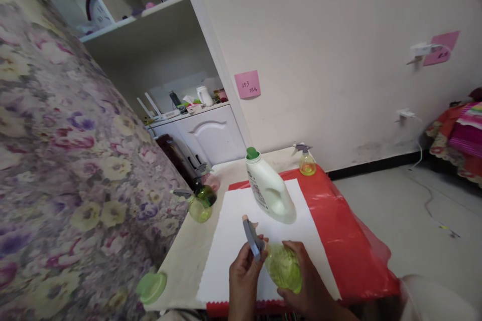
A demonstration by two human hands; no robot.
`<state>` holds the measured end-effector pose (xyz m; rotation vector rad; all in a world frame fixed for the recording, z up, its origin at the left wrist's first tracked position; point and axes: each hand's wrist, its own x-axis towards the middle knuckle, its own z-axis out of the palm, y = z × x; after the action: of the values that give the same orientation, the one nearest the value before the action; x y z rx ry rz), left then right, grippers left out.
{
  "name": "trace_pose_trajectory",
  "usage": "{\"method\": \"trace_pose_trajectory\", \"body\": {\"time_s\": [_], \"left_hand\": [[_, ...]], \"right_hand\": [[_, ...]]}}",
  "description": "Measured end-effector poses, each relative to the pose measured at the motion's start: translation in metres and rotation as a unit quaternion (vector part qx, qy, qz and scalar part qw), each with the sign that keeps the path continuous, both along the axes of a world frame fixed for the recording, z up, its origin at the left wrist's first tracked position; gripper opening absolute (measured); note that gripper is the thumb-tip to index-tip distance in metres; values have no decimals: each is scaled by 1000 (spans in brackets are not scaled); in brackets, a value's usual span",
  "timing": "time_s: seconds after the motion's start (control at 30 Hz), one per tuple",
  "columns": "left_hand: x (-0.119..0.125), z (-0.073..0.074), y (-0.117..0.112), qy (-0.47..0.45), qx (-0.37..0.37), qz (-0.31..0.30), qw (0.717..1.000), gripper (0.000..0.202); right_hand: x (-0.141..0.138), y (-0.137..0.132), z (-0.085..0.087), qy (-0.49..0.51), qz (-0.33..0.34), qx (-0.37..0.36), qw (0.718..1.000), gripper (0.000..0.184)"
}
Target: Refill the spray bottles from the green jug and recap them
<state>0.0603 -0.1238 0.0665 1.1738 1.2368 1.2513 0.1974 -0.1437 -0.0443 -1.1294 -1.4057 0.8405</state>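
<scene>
A spray bottle with a yellow-green see-through body (283,267) is tilted between my two hands, low over the white paper. My left hand (244,266) is closed round its grey trigger head (252,238) near the neck. Wrapped round the body from the right is my right hand (307,276). Whether the head is screwed tight I cannot tell. Just beyond stands a large pale green detergent jug (273,188), with its cap off and a green spout (252,153) showing at the mouth.
More spray bottles stand at the left edge (199,209) and the far right corner (307,164). A green cap (151,288) lies front left. White paper (222,251) covers a red sheet (346,241) on the table. A flowered curtain (75,160) hangs close on the left.
</scene>
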Motion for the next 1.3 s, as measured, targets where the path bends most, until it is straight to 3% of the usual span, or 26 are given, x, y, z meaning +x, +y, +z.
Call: {"method": "trace_pose_trajectory", "body": {"time_s": [0.27,0.4,0.7,0.87,1.07,1.3], "left_hand": [[-5,-18,6,8,21,4,1000,45],[-5,-16,5,5,14,-1,1000,47],[-12,0,-4,55,40,-65,996,36],[-12,3,-4,70,55,-82,993,36],[-9,9,-6,66,70,-71,993,34],[-3,6,-7,-39,36,-63,997,40]], "right_hand": [[0,-1,6,-8,-17,14,1000,79],[2,-2,7,1,-10,15,1000,78],[14,0,10,132,139,-3,981,78],[10,4,5,271,189,-30,943,73],[6,0,12,427,235,-114,866,65],[-2,1,16,462,248,-261,810,50]]}}
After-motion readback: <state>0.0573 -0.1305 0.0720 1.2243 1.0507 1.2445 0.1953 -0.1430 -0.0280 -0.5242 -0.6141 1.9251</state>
